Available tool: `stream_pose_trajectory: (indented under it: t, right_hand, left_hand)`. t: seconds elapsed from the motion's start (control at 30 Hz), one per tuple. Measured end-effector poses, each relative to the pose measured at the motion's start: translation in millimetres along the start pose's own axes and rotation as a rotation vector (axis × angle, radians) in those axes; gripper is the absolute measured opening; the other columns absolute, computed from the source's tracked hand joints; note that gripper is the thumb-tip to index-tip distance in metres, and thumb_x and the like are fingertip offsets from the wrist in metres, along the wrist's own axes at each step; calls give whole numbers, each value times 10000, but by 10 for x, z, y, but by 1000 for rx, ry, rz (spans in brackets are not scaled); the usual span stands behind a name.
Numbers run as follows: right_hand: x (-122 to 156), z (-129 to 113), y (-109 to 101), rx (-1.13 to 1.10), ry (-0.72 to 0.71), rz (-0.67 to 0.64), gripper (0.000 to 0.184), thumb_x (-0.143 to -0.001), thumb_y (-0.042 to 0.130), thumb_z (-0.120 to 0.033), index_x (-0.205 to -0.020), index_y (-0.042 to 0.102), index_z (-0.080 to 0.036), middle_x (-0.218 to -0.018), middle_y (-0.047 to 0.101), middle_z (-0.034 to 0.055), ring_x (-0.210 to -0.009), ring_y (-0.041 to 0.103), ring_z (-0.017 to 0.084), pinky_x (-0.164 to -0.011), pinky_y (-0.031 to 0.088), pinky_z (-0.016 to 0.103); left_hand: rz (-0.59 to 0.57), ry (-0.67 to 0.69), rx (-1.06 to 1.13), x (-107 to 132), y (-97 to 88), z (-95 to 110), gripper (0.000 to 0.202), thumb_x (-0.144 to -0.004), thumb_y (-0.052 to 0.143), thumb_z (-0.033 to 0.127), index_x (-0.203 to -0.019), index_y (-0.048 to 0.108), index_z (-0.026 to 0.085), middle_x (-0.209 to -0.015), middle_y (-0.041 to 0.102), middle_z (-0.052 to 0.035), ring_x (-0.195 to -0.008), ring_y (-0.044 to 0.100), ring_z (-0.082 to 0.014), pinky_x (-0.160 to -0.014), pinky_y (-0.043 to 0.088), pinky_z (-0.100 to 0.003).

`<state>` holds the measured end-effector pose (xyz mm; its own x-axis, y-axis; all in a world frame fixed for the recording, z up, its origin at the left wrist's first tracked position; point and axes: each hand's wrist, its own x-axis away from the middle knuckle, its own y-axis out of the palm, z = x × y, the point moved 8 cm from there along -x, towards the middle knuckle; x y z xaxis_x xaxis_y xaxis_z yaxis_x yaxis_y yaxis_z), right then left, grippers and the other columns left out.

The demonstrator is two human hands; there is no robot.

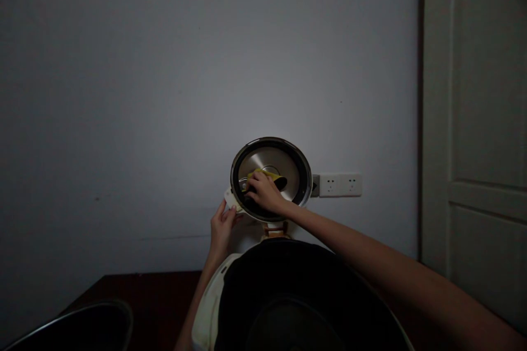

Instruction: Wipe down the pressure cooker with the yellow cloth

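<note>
A rice cooker (207,310) stands below me with its round lid (304,189) raised toward the wall. The lid's underside holds a brushed metal plate (286,162) inside a dark ring. My right hand (263,193) reaches across the cooker and presses a yellow cloth (269,175), dark on one side, against the lower left of that plate. At the lid's left edge, my left hand (224,222) grips a white tab, with thumb and fingers closed on it. The cooker's wide interior (288,279) is dark.
A dark, metal-rimmed pot (86,326) sits at the lower left on the dark red table (160,288). The plain wall (164,93) rises just behind the lid. Wall sockets (341,185) are right of the lid, and a door (473,120) is at the far right.
</note>
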<state>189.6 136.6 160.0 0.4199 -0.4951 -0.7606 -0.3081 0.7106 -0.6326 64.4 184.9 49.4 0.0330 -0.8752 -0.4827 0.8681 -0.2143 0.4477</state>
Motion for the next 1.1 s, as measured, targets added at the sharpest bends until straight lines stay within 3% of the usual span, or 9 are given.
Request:
stream_pose_trajectory:
  t: [0.13,0.23,0.33,0.43,0.57,0.67,0.8,0.9,1.1]
  right_hand:
    - [-90,75,-91,83,-58,-29,136,-828,629,-164,-963,624,-172,-1058,540,78,-1033,468,219,-861,396,349]
    - [-82,310,-284,164,-25,-38,185,-829,601,-128,-1006,626,-177,-1086,525,86,-1042,460,222,-876,402,347]
    - [50,587,-462,244,88,-65,228,-841,620,-259,-1057,620,-185,-1131,492,113,-1078,445,255,-880,420,379]
    - [272,710,-512,309,117,-143,479,-770,695,-393,-1183,563,-192,-1224,439,153,-1141,407,314,-868,439,421]
    - [454,710,-482,300,85,-255,454,-766,615,-110,-1212,552,-169,-1183,514,143,-1090,490,266,-886,434,371]
    - [428,562,-484,100,81,-243,377,-748,563,-32,-1109,607,-135,-1062,604,104,-991,568,209,-883,432,319]
    - [443,-34,-275,-169,-103,-321,339,-744,600,-73,-1069,647,-159,-1007,636,64,-943,595,185,-853,446,289]
    - [552,-353,-105,-153,-149,-377,310,-748,642,-178,-1057,665,-166,-1014,601,73,-883,596,188,-800,470,285]
    - [697,-356,-156,-136,-125,-337,690,-655,762,-487,-1191,519,-129,-1109,566,123,-978,576,255,-847,476,357]
  left_hand:
    - [-13,15,2,17,13,21,630,-753,698,253,-1333,492,121,-1046,714,-108,-827,692,-171,-740,570,-284]
    - [-16,22,-1,34,28,54,642,-748,710,268,-1334,492,124,-1050,713,-110,-846,694,-184,-744,571,-296]
    - [-5,7,7,40,30,64,631,-746,716,257,-1326,503,131,-1054,714,-107,-856,695,-183,-755,571,-292]
    - [13,-4,15,37,21,60,622,-754,707,222,-1332,496,127,-1010,728,-98,-826,698,-172,-745,573,-281]
    - [30,-19,12,35,14,42,612,-770,681,176,-1345,480,118,-952,739,-88,-773,700,-156,-720,574,-266]
    - [26,-14,8,40,19,46,587,-777,679,195,-1330,498,123,-962,736,-90,-748,699,-152,-712,573,-268]
    - [4,-5,2,50,35,58,593,-748,711,244,-1301,528,133,-987,730,-98,-752,701,-161,-719,568,-276]
    - [-32,-3,14,56,67,66,634,-728,724,293,-1307,519,134,-978,729,-102,-776,702,-178,-710,567,-282]
    - [-22,-10,16,47,69,66,602,-741,704,267,-1302,527,138,-959,731,-88,-764,697,-172,-700,566,-278]
